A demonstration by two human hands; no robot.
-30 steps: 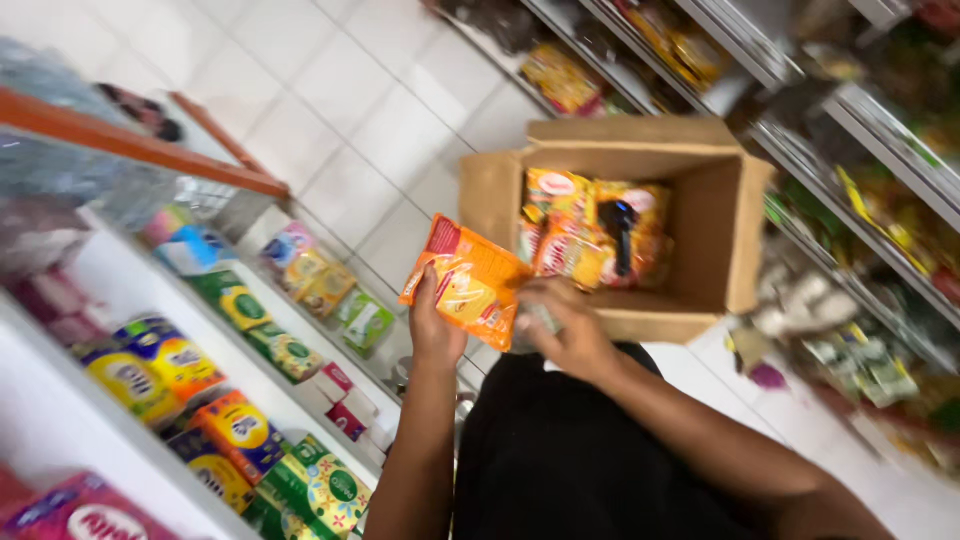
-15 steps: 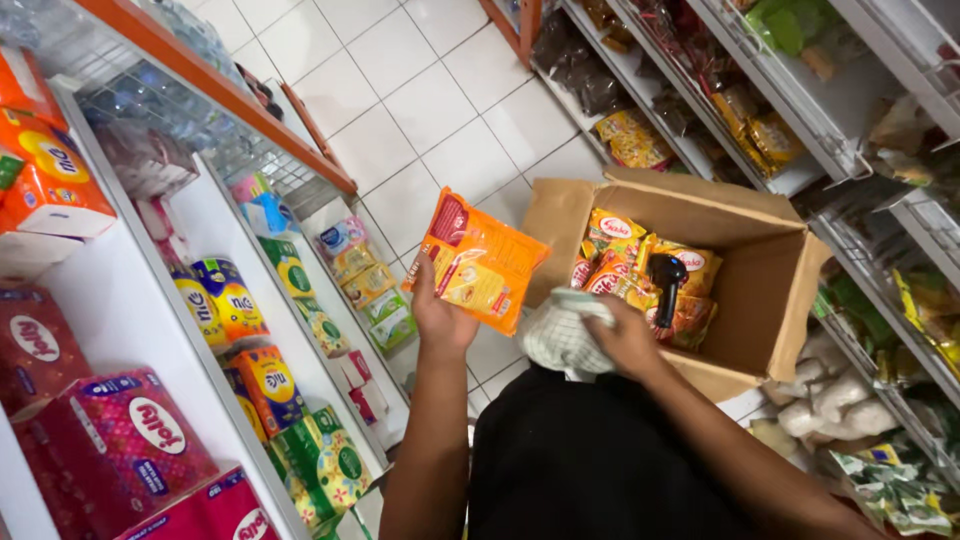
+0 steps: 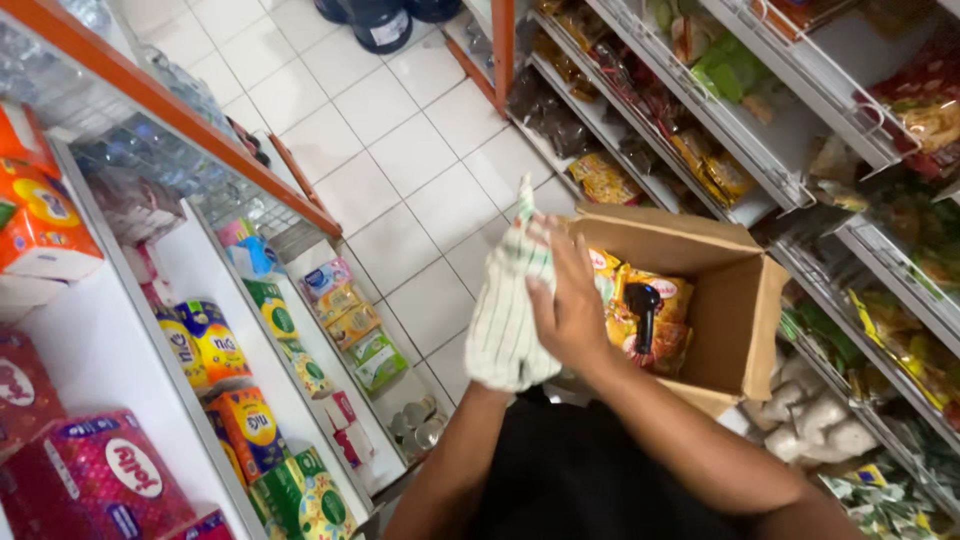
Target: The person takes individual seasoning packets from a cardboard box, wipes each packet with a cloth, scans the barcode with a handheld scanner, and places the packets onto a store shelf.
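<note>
My right hand (image 3: 572,305) presses a white cloth with green stripes (image 3: 505,320) in front of my chest, fingers laid across it. The cloth drapes over my left hand, which is hidden beneath it; only the left forearm (image 3: 455,460) shows below. Whatever the left hand holds is covered. Just right of the hands, an open cardboard box (image 3: 740,300) holds orange and yellow snack packets (image 3: 672,300) with a black handled tool (image 3: 642,305) lying on them.
White shelves on the left carry pink packs (image 3: 95,475), yellow-blue boxes (image 3: 215,340) and orange packages (image 3: 40,215). Racks on the right hold bagged snacks (image 3: 700,160). A white tiled aisle (image 3: 400,150) runs ahead, with dark water jugs (image 3: 380,20) at its far end.
My left hand held up an orange packet in plain sight; now the cloth covers it. My right hand brought the cloth up from beside the box onto the left hand.
</note>
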